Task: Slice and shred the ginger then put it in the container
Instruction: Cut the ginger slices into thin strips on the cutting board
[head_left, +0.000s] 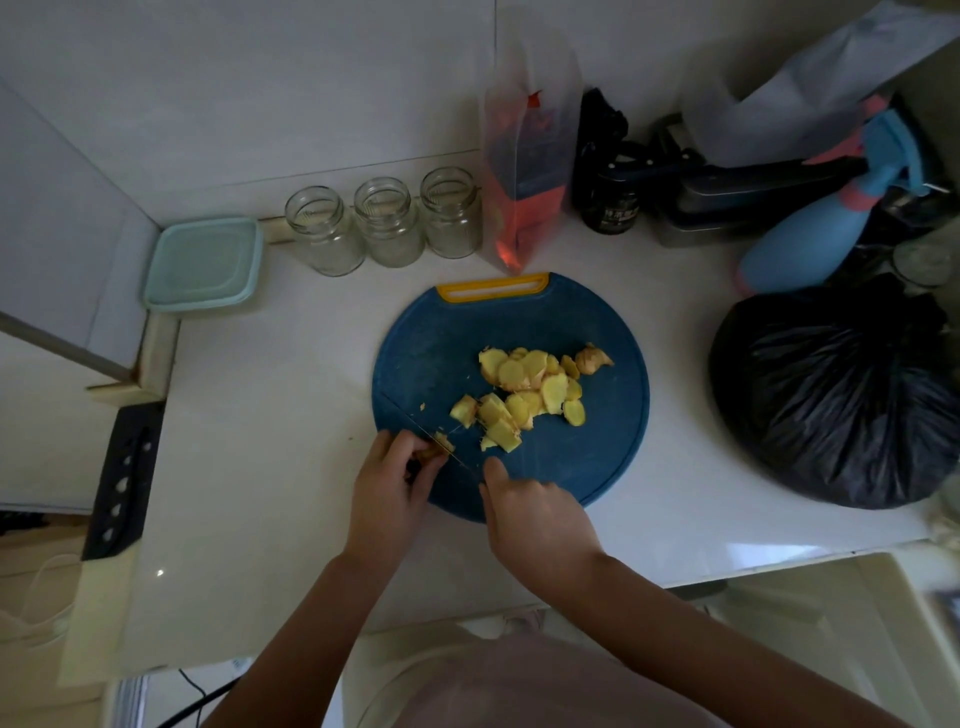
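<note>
- The knife (410, 418) blade, thin in the dim light, was hard to make out; its handle lay hidden in the right hand (535, 512), fingers curled round it.
- Fingers of the left hand (395, 470) pinched a small ginger piece (440, 446) at the near-left of the cutting board (431, 353).
- The blade ran diagonally, tip far-left; ginger slices (530, 387) lay heaped mid-board.

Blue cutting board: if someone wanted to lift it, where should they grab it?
Probably the yellow slotted handle on the cutting board's far edge, reached from above, beyond the ginger slices. The board lies flat on the counter, so the slot gives fingers purchase.
</note>
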